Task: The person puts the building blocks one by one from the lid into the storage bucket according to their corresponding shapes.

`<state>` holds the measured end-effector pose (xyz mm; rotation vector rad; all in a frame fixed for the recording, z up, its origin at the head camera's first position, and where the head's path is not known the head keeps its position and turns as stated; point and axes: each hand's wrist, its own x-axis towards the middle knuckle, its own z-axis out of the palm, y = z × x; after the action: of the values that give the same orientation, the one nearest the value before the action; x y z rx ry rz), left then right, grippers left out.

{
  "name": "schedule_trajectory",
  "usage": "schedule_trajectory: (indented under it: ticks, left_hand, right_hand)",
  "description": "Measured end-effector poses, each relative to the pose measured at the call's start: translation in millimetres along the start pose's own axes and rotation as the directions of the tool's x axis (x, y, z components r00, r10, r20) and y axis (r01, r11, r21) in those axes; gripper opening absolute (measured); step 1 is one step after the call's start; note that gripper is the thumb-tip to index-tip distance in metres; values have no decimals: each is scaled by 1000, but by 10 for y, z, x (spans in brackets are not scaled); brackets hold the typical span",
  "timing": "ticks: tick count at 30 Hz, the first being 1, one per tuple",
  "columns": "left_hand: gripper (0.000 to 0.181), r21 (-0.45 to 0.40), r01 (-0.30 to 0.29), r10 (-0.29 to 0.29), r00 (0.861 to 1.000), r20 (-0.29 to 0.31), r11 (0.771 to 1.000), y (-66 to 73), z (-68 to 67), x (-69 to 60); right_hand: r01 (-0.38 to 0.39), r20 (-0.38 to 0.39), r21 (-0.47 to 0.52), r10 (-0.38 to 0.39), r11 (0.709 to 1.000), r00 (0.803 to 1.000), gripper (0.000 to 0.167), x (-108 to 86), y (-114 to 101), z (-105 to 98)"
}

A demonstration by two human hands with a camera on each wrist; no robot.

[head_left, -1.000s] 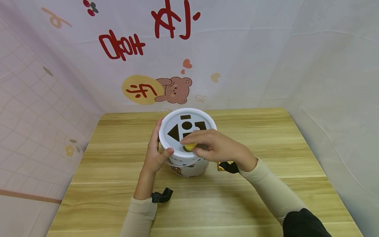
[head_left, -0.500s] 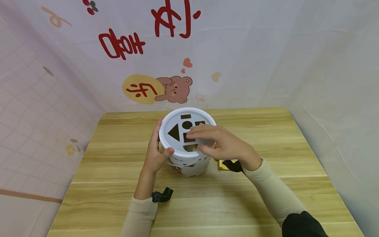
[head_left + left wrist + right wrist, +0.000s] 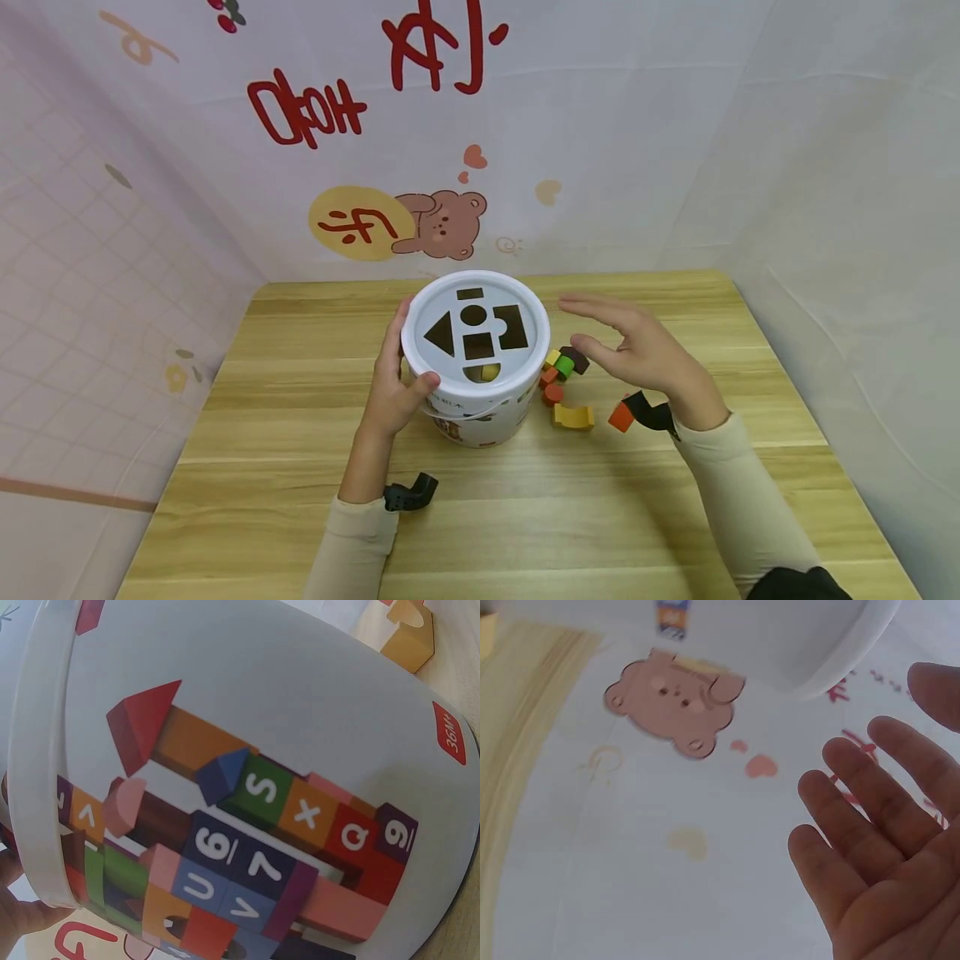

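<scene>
A white bucket stands upright on the table, its lid cut with several shaped holes. Something yellow shows inside the hole nearest the front. My left hand grips the bucket's left side, thumb on the lid's rim. My right hand, fingers extended and holding nothing, is in the air right of the bucket; the right wrist view shows its bare palm. Below and beside it lie a yellow curved block, a red round block, a green block and an orange block.
A dark block and a small yellow block lie close to the bucket's right side. The wooden table meets a printed white cloth wall behind the bucket, with cloth on both sides too.
My right hand has moved off the lid to the right, uncovering the holes and the blocks. The yellow piece it had at the front hole is out of its fingers. My left hand stays put.
</scene>
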<state>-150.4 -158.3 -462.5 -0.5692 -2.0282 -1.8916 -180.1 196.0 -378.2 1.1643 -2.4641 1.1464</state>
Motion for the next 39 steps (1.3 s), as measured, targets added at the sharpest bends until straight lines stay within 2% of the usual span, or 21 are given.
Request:
schedule_trajectory:
  ticks: [5,13,19,25,31,39]
  left_hand:
    - [119,-1,-2,2,1000,1,1000,-1,-1,0]
    - [117,1,-3,3,1000,0,1000,3,-13,0]
    - [120,5,-2,2,1000,-5,1000,13,-17,-12]
    - [125,1,1,-1,1000,-5,1000,16,-12,-10]
    - [122,-10,-5,5,1000,-7,1000,28,-10,-4]
    - [121,-4,-6,6,1000,-5,1000,26,-7,-8]
  right_hand:
    - [-96,-23,-70,94,993,995,52,-214,152,-92]
    - [-101,-33,-104,98,989,995,53,-426,435,-69]
    - [-170,7,-115,172,979,985,48,-482,686,112]
    - [-263,91,-110,274,958,957,49,-506,818,333]
    - [-288,152,-105,301,952,941,47,-497,919,542]
    - [-342,170,-188,374,921,912,42,-481,976,714]
